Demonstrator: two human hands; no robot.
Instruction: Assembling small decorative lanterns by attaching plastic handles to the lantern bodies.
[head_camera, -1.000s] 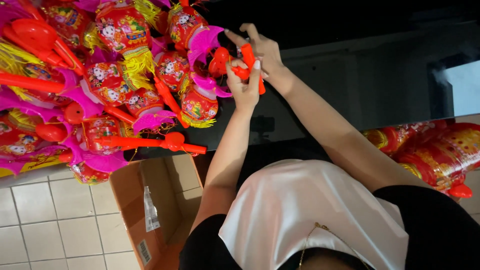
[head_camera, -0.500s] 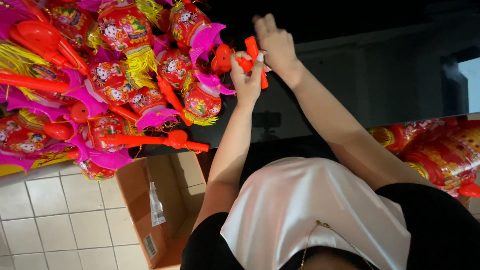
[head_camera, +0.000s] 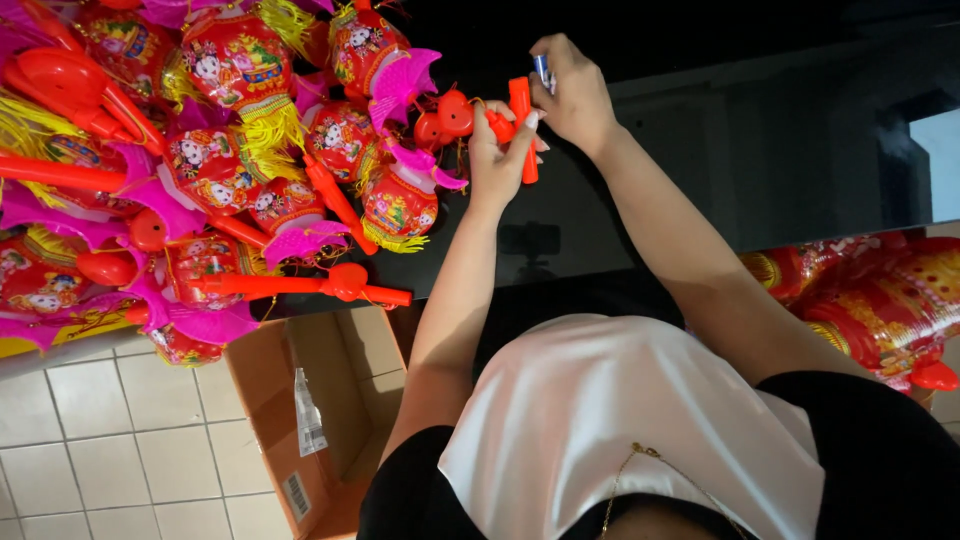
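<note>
Two hands meet at 12 o'clock in the head view. Left hand (head_camera: 497, 150) is clenched round the red lantern handle (head_camera: 521, 125), steadying it upright. Right hand (head_camera: 570, 95) pinches a small silvery item (too small to identify) at the handle's top. Lantern pile (head_camera: 220, 170) covers the dark bench (head_camera: 700, 150) at 10 o'clock. Open cardboard box (head_camera: 320, 420) sits on the tiled floor (head_camera: 110, 450) at 7 o'clock.

Pale tiled floor (head_camera: 90, 440), dark glossy tabletop (head_camera: 760, 150), open cardboard box (head_camera: 330, 400)
</note>
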